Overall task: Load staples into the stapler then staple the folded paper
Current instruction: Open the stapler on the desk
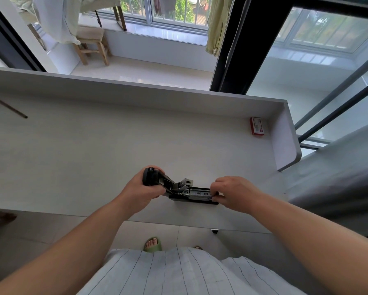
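One opened stapler (pixel 185 189) gripped by both hands, left (pixel 143 191), right (pixel 232 193); one staple box (pixel 257 126).

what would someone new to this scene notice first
The eye goes first to the black and silver metal stapler, swung wide open at the near edge of the white desk. The left hand grips its raised top arm, while the right hand pinches at the front of the open staple channel. Then comes the small red and white box in the far right corner.

A black-and-silver metal stapler (pixel 185 189) lies hinged wide open near the white desk's front edge, staple channel exposed.
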